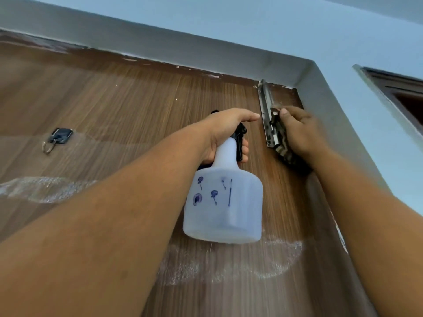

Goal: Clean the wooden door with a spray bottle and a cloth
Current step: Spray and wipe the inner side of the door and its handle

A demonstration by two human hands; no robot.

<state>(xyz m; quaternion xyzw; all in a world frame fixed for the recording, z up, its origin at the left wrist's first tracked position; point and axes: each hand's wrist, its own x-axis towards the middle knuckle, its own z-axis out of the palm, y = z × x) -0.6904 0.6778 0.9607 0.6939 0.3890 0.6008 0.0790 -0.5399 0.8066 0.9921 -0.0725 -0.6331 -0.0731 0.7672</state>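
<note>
Our left hand (225, 131) is curled round the neck of the spray bottle (223, 202), fingers wrapped under the black trigger head (239, 136) and the thumb stretched out toward two o'clock. The bottle hangs below the fist, its pale translucent body with small blue printed marks pointing down toward six o'clock, in front of the door.

Our right hand (297, 131) sits at three o'clock from the left one, just beside it but apart. Its fingers are bent over a dark, striped cloth (285, 154), pressing it against the metal bolt latch (269, 115) mounted near the door's upper right corner. The thumb lies against the latch's knob; a fold of cloth shows below the palm, at about six o'clock from the hand.

The wooden door (126, 99) fills most of the view, brown with a fine vertical grain. Whitish wet patches lie on it: one at six o'clock below the bottle, another far off at nine o'clock by our left forearm. A small dark hook (57, 139) is fixed to the door at nine o'clock from the left hand, well apart. The grey frame (206, 53) runs across at twelve o'clock, with chipped paint along the door's top edge.
</note>
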